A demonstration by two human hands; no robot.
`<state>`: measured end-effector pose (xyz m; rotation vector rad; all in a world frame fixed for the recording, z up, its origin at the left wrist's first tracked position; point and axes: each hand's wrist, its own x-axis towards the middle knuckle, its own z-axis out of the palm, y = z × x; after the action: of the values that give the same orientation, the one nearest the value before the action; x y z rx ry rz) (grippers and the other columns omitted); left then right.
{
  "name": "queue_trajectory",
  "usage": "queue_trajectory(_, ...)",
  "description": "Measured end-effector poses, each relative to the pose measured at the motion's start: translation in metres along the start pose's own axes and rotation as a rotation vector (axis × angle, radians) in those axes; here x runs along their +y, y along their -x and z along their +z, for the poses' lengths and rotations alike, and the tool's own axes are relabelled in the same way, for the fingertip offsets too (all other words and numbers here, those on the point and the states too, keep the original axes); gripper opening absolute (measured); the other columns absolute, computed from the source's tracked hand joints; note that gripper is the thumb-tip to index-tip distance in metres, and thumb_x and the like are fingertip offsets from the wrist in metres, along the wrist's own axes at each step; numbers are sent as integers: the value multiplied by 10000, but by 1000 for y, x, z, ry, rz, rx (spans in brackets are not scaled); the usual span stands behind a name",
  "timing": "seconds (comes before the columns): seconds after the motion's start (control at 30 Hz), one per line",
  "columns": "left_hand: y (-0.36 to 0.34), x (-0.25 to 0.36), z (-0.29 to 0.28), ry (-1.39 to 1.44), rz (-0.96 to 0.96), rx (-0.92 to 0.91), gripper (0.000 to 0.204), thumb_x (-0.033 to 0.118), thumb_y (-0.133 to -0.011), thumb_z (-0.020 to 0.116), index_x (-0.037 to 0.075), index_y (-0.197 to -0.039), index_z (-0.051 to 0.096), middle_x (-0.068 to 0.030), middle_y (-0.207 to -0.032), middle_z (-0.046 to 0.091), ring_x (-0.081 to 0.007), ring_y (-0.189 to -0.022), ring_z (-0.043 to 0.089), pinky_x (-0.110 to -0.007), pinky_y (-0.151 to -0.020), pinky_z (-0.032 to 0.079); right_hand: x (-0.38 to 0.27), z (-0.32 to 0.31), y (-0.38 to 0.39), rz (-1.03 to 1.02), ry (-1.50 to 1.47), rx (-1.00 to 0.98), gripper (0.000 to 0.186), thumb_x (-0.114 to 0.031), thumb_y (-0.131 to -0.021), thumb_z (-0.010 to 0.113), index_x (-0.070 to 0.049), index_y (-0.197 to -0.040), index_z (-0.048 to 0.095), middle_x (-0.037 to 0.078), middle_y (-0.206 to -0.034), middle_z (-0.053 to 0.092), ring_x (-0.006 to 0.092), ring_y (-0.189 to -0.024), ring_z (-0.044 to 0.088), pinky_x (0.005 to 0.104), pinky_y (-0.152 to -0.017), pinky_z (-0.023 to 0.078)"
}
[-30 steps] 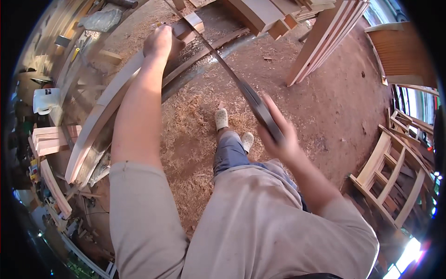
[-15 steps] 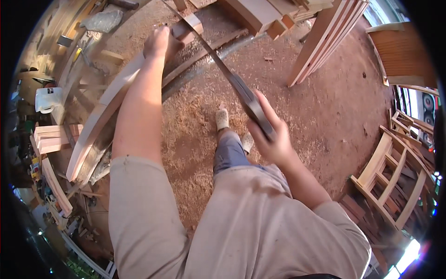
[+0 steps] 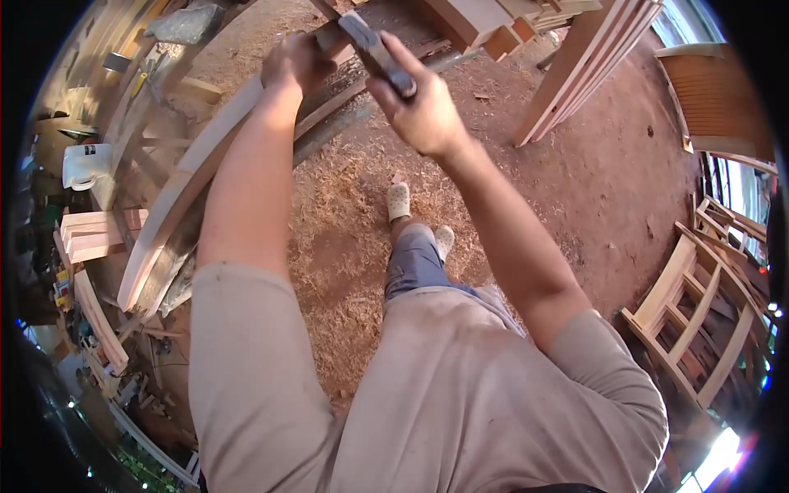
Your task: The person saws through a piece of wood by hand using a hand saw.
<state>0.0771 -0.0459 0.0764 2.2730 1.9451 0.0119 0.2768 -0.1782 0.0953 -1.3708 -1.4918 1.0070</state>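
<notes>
While right hand [image 3: 423,107] grips, saw [image 3: 374,49] points up-left.

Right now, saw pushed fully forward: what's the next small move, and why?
Probably draw the saw back toward the body. The right hand is up by the left hand, which pins the curved wooden piece, so little forward stroke seems left.

Your right hand [image 3: 419,107] has driven forward from about 3 o'clock of centre, beside your knee, up to 12 o'clock, so it now sits just beside your left hand [image 3: 296,62]. The saw [image 3: 376,53] went with it: most of the long blade that stretched back toward you has passed beyond the curved wooden piece [image 3: 189,197], leaving only the handle end showing. Your right arm is now nearly straight.
</notes>
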Motion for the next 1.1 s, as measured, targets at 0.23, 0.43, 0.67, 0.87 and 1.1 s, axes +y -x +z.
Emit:
queue_trajectory(0.23,30,20,5,-4,126,145,359,208,-813,731,108,-1157,746,-100,-1236,708,-338,-1145,693,-436,-1035,538,-6,-2,39,51,-48,37,649,-143,-999,696,-38,-1579,426,127,-1144,716,147,-1032,637,299,-948,511)
queue_trajectory(0.43,14,9,0,83,-62,82,376,265,-794,742,120,-1141,747,-120,-1232,724,-334,-1152,696,-438,-1025,547,16,11,19,-16,-139,15,650,-191,-1013,693,-39,-1582,418,149,-1244,711,162,-1129,635,320,-1006,502)
queue_trajectory(0.67,5,26,-11,109,-99,-22,372,286,-821,717,134,-1159,755,-136,-1182,752,-297,-1144,710,-417,-1022,559,-11,-14,5,-81,23,65,628,-241,-981,700,-28,-1525,470,304,-1167,721,374,-1123,729,407,-951,556)
queue_trajectory(0.87,-7,-13,21,103,-95,117,314,342,-896,642,153,-1118,758,-141,-1187,749,-341,-1153,699,-465,-998,556,-30,-84,188,308,-28,-102,725,-32,-941,693,2,-1590,371,188,-1205,731,204,-1090,709,327,-962,528)
queue_trajectory(1.1,-21,-33,38,144,-121,125,360,365,-976,506,143,-1138,739,-147,-1212,740,-408,-1134,691,-488,-962,560,-15,-100,216,77,69,-67,685,-3,-915,666,41,-1551,415,206,-1300,699,249,-1172,702,343,-997,518)
